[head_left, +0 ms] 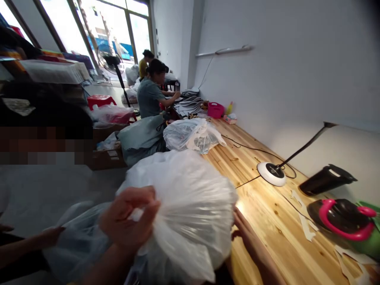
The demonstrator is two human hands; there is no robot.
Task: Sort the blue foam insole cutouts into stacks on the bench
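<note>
White translucent plastic swells into a big bag (pixel 202 190) at the near left edge of the wooden table (pixel 270 225), straight ahead of the wearer. The left hand (pixel 130 217) is closed on its gathered neck, thumb and forefinger pinching the plastic so that folds fan out across the bag's side. The right hand (pixel 243 229) is at the bag's right side, fingers slightly bent and thumb set apart; whether it grips the plastic cannot be told.

To the left, a co-worker's hand (pixel 53 236) is at a clear bag (pixel 83 229), its grip blurred. Beyond the big bag, a second plastic bag (pixel 192 136) lies on the table. Rightward are a white disc (pixel 271 174) on a dark slanting arm, a tilted-looking black cup (pixel 325 180), white scraps (pixel 305 227) and a dark-lidded container (pixel 341 213) with a pink handle.

Farther off, a person in a grey-blue shirt (pixel 150 97) sits by layered grey pieces (pixel 190 106) near a pink basket (pixel 215 110). Behind sits someone in yellow (pixel 143 67); a standing fan (pixel 111 59) and a red stool (pixel 101 101) are to the left.
</note>
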